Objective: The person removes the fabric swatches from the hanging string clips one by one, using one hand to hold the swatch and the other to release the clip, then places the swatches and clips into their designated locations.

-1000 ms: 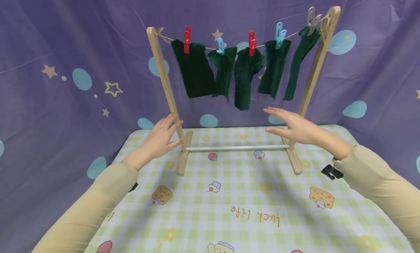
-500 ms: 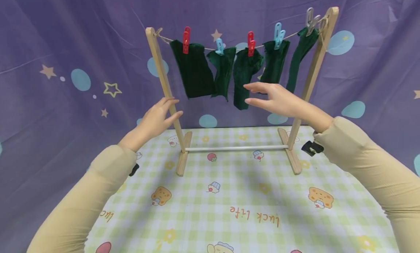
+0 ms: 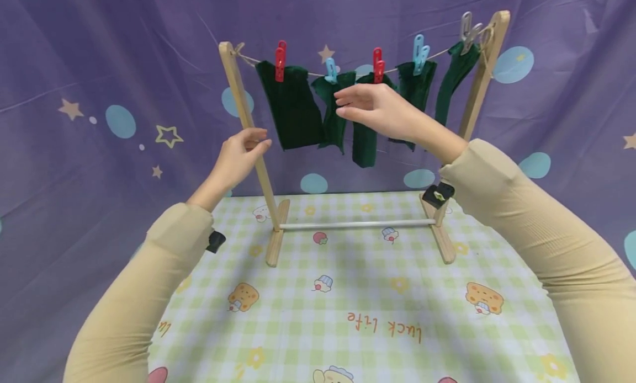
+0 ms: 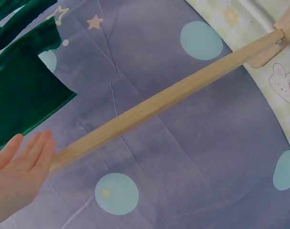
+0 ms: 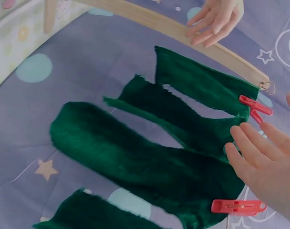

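Note:
Several dark green cloth pieces hang from a string on a small wooden drying rack, each under a clothespin. In the head view, my left hand (image 3: 240,157) is beside the rack's left post (image 3: 238,90), fingers loosely bent and holding nothing. The wide leftmost cloth (image 3: 293,112) hangs from a red clothespin (image 3: 280,65). My right hand (image 3: 382,108) is raised before the middle cloths, fingers relaxed and nothing in them. It hides part of the cloth (image 3: 364,145) under the second red clothespin (image 3: 379,63). In the right wrist view, its fingertips (image 5: 238,133) overlap the cloth near a blue clothespin.
A grey clothespin (image 3: 468,32) holds the narrow cloth by the right post (image 3: 481,82). A white rod (image 3: 358,224) joins the rack's feet. The rack stands on a checked tablecloth (image 3: 298,328) before a purple curtain (image 3: 149,52).
Both hands have risen. The right hand has moved up and left, from beneath the right-hand cloths to before the middle ones; the left has climbed along the left post. The cloths hang as before.

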A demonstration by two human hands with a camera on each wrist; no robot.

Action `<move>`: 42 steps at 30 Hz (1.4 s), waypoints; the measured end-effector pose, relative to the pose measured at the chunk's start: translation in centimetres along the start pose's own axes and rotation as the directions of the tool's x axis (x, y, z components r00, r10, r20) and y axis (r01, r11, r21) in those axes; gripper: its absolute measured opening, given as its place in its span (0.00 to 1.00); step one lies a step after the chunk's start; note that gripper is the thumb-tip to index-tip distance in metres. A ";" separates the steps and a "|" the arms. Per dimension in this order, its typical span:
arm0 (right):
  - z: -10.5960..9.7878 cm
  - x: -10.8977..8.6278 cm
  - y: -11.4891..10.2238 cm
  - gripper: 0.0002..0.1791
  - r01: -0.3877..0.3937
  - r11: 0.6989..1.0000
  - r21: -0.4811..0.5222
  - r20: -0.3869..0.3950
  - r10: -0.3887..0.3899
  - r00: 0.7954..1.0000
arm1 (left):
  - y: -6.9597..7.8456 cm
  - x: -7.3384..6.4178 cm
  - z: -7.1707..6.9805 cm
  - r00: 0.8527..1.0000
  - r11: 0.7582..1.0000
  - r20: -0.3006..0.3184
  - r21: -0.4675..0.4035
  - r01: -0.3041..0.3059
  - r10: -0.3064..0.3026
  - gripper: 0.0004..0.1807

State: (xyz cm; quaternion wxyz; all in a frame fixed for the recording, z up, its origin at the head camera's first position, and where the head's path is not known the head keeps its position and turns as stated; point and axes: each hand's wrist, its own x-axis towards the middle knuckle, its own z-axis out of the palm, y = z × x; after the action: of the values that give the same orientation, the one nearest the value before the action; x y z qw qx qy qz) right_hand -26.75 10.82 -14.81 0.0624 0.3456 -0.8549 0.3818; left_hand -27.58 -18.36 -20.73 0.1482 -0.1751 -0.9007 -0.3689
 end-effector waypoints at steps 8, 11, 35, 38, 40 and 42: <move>0.3 2.4 -1.5 0.24 0.013 0.998 0.065 -0.078 -0.008 0.997 | 0.5 1.0 0.4 0.997 0.998 -0.079 -0.061 -0.010 0.006 0.23; 0.4 3.2 -2.0 0.24 0.008 0.996 0.084 -0.080 -0.002 0.997 | 0.4 1.3 0.6 0.997 0.997 -0.082 -0.079 0.002 -0.008 0.24; 1.0 9.3 -3.5 0.25 -0.055 0.994 0.099 -0.169 0.072 0.983 | -0.7 3.0 2.5 0.988 0.903 -0.015 -0.408 0.134 -0.154 0.24; 1.2 9.7 -3.5 0.26 -0.073 0.988 0.136 -0.178 0.097 0.979 | -0.7 3.1 2.6 0.986 0.905 0.003 -0.398 0.152 -0.164 0.25; 1.3 9.8 -3.5 0.27 -0.078 0.985 0.153 -0.178 0.105 0.978 | -0.6 3.0 2.7 0.986 0.908 0.009 -0.387 0.159 -0.169 0.26; 1.4 9.9 -3.6 0.28 -0.087 0.979 0.183 -0.181 0.120 0.976 | -0.5 3.0 2.9 0.985 0.912 0.006 -0.376 0.162 -0.172 0.27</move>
State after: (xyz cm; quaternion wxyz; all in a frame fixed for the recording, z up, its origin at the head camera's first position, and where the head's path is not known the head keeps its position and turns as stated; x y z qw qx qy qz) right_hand -31.72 2.81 -9.94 0.0934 0.2663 -0.8252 0.4893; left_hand -30.89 -16.02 -21.83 0.0921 -0.1176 -0.8231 -0.5479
